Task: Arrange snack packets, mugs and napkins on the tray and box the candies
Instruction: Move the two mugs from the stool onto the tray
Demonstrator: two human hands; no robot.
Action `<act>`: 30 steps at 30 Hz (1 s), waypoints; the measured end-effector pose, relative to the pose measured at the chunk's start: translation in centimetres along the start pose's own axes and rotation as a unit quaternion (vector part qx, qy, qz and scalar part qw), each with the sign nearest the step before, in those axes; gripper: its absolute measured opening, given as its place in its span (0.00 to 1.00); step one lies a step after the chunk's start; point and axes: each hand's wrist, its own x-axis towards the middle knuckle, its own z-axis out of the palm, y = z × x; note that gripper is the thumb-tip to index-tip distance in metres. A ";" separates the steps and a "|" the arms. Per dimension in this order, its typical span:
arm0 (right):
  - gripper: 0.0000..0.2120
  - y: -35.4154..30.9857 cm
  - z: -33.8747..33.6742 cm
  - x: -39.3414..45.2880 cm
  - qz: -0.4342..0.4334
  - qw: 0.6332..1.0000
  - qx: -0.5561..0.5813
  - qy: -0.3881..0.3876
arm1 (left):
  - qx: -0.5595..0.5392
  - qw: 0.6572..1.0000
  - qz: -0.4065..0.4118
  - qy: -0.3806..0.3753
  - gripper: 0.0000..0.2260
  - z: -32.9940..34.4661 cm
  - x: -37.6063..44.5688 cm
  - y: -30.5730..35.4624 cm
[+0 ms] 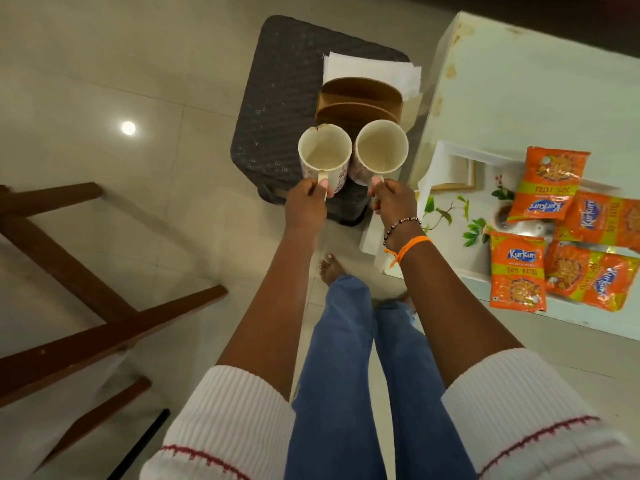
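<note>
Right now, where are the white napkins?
In the head view, the napkins lie on the dark woven stool, at its far side, just behind the brown cardboard holder and beyond the two mugs held by the hands.

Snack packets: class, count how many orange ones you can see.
4, all on the tray at right: one at the top, one by the right edge, one at the lower left, one at the lower right. More may lie beyond the frame edge.

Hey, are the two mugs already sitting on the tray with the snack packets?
No, the left hand and right hand each hold a mug by its handle over the dark stool, away from the tray.
</note>
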 end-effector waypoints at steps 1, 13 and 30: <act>0.17 0.3 -0.8 -0.4 -0.003 1.000 0.006 0.001 | 0.007 1.000 0.005 -0.006 0.10 0.1 -0.6 -0.1; 0.17 8.8 -13.2 -5.5 -0.056 0.989 0.135 0.033 | -0.019 0.995 0.060 -0.074 0.08 8.1 -11.3 -3.3; 0.18 17.5 -20.5 -2.8 0.027 0.995 0.099 -0.003 | 0.137 0.981 0.071 -0.116 0.11 16.9 -9.8 -7.0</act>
